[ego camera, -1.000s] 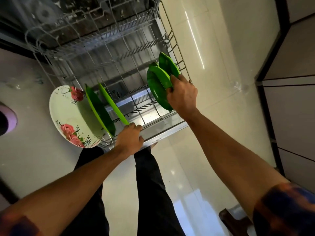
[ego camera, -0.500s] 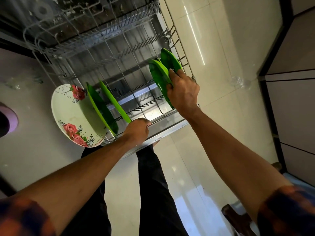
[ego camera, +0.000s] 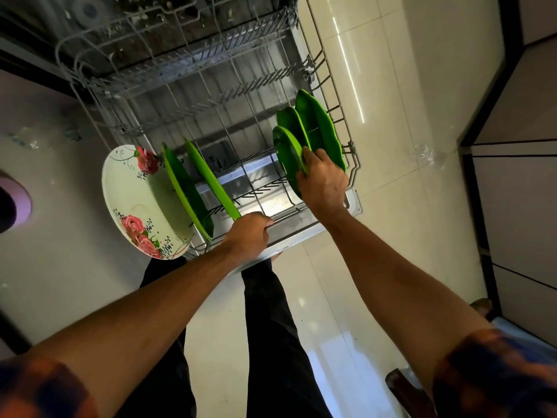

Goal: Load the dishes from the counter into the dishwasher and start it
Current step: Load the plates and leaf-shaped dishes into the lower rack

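Observation:
The dishwasher's lower wire rack [ego camera: 211, 95] is pulled out over the open door. A white plate with pink roses [ego camera: 135, 200] stands on edge at the rack's left, with two green plates [ego camera: 184, 188] upright beside it. On the right side stand three green plates [ego camera: 316, 125]. My right hand [ego camera: 324, 182] grips the rim of the nearest right-hand green plate [ego camera: 286, 155]. My left hand [ego camera: 250, 233] is curled round the rack's front wire, touching the lower end of a green plate [ego camera: 211, 182].
An upper rack [ego camera: 168, 28] hangs above the back of the lower one. Glossy cream floor tiles [ego camera: 376, 146] spread to the right, bounded by dark-framed cabinet fronts [ego camera: 512, 182]. A pink round object [ego camera: 18, 203] sits at the left edge. My legs stand below the door.
My right hand has slid the green plate a little lower into the right-hand tines. My left hand has shifted slightly right along the rack's front edge.

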Demonstrator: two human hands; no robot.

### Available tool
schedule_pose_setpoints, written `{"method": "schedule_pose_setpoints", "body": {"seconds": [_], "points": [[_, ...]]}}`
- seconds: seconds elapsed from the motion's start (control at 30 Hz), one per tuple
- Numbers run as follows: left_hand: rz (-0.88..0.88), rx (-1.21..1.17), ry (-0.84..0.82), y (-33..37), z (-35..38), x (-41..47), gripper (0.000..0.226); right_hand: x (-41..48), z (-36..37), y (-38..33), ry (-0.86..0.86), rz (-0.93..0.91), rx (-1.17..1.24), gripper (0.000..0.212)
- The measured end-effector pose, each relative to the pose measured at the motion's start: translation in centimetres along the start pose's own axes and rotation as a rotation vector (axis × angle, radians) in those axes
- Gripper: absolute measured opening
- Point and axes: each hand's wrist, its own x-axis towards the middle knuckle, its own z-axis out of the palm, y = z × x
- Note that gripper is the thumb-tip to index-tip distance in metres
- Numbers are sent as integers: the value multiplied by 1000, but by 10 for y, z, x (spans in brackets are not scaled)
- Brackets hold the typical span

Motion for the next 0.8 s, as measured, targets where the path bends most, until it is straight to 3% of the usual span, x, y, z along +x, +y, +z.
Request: {"method": "schedule_pose_setpoints", "body": {"seconds": [0.33,0.6,0.8], "points": [[26,-31,18,-2,-4,-5,32,21,16,-14,-21,5,101,45],[42,-14,1,-2,-8,-6,29,26,26,-4,-52,119,194,49],[32,23,-26,-3,-13,-8,13,18,31,2,-57,182,263,49]]}}
